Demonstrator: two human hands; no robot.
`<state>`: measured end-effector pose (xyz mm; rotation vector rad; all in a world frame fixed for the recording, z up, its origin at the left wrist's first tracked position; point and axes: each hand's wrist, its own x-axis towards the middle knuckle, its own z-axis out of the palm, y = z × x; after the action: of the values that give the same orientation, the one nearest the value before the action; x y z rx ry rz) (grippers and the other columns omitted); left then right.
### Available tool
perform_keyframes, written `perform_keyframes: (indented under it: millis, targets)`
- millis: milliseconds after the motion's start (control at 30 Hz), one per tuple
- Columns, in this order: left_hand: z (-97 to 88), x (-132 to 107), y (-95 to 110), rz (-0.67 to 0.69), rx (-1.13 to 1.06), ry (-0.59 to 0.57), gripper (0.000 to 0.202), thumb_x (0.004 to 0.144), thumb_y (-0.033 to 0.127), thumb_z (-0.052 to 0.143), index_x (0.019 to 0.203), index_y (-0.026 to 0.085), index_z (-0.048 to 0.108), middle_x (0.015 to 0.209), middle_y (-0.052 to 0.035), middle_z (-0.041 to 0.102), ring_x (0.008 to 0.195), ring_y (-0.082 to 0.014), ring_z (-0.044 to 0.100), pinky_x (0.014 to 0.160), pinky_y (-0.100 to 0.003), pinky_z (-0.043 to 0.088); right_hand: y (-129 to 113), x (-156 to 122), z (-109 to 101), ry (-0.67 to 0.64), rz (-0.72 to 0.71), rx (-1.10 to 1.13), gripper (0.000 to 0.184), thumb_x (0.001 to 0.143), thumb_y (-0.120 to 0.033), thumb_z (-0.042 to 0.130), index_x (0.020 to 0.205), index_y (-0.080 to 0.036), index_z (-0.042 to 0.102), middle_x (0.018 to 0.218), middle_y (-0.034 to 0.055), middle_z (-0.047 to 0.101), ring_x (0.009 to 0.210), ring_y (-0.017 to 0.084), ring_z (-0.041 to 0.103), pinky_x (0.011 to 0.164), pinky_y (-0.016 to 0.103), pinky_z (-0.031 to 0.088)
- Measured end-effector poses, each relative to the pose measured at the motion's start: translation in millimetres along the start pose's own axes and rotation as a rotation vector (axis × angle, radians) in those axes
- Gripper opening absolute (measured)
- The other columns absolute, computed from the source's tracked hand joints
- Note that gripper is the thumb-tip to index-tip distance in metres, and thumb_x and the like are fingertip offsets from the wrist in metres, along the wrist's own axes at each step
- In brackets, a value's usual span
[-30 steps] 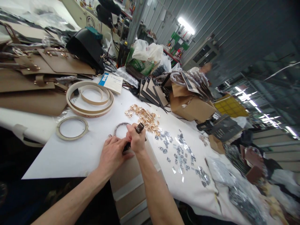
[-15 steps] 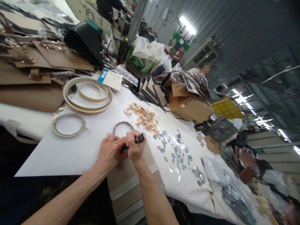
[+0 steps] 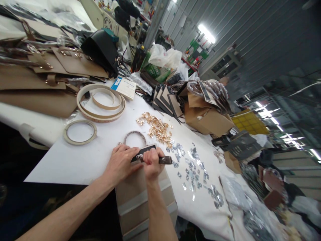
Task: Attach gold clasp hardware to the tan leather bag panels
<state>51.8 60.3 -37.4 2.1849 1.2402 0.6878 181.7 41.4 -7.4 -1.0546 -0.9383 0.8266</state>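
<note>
The black strip lay across the upper edge of the taupe bag body in front of us, with a small metal plate showing on its face. Half a second earlier our right hand had covered most of that face; now it had shifted to the strip's right part, and the dark tool in it had swung from pointing upward to lying nearly level, its outer end clear of the strip on the right. We judged that the plate was now being worked from the side, though we could not tell whether the tool's hidden tip touched it. Our right fingers were curled tightly around the tool. Our left hand had hardly moved: its fingers lay side by side over the strip's left end, thumb along the near edge, and we could not tell whether they pinched it or only pressed. Just beyond the strip stood the wrapped handle loop; farther beyond it lay the gold pieces. The silver plates were scattered to the strip's right, and the tape roll lay well to its left.
</note>
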Motion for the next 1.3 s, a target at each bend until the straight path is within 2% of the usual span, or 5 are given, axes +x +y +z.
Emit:
perform_keyframes:
  millis: [167,300,633,1000,1300]
  targets:
    - [-11.4,-5.7,-21.9,0.214,-0.062,-0.064,0.079,0.071,0.046,0.091,0.141,0.022,0.062,0.153,-0.0146,0.059,0.139,-0.0370,0.050,0.115,-0.060,0.042,-41.2,5.9,-11.1,0.122,-0.199,0.086,0.039,0.094,-0.032,0.064,0.067,-0.022,0.039,0.056,-0.0094,0.031,0.046,0.008,0.029,0.048,0.024,0.027]
    - [-25.4,-20.7,-39.8,0.302,-0.090,0.006,0.070,0.074,0.041,0.091,0.137,0.022,0.066,0.153,-0.0146,0.058,0.144,-0.0367,0.044,0.116,-0.058,0.046,-55.0,-0.6,-2.4,0.221,-0.153,0.048,0.024,0.092,-0.029,0.071,0.079,-0.021,0.052,0.062,-0.0080,0.041,0.053,0.008,0.041,0.052,0.023,0.033]
    - [-32.1,-30.1,-47.8,0.194,-0.098,-0.013,0.066,0.073,0.035,0.092,0.134,0.024,0.069,0.142,-0.0099,0.069,0.139,-0.0350,0.052,0.112,-0.054,0.052,-20.0,-46.2,41.9,-0.051,-0.178,0.346,0.041,0.100,-0.027,0.055,0.062,-0.020,0.042,0.050,-0.0083,0.029,0.041,0.006,0.025,0.044,0.025,0.021]
    - [-22.2,-62.2,-36.6,0.034,-0.113,0.342,0.034,0.083,0.037,0.084,0.108,0.020,0.070,0.123,-0.0119,0.071,0.116,-0.0302,0.064,0.101,-0.050,0.056,-6.2,-42.9,32.7,-0.044,-0.136,0.360,0.039,0.100,-0.024,0.052,0.063,-0.020,0.043,0.051,-0.0087,0.028,0.040,0.006,0.021,0.044,0.025,0.020]
    - [-9.2,-64.8,-26.7,-0.102,-0.180,0.365,0.029,0.084,0.031,0.083,0.110,0.023,0.073,0.127,-0.0092,0.073,0.120,-0.0300,0.064,0.104,-0.050,0.056,-4.5,-41.0,31.0,-0.051,-0.106,0.372,0.039,0.100,-0.025,0.053,0.064,-0.020,0.043,0.052,-0.0088,0.028,0.041,0.006,0.022,0.044,0.024,0.021]
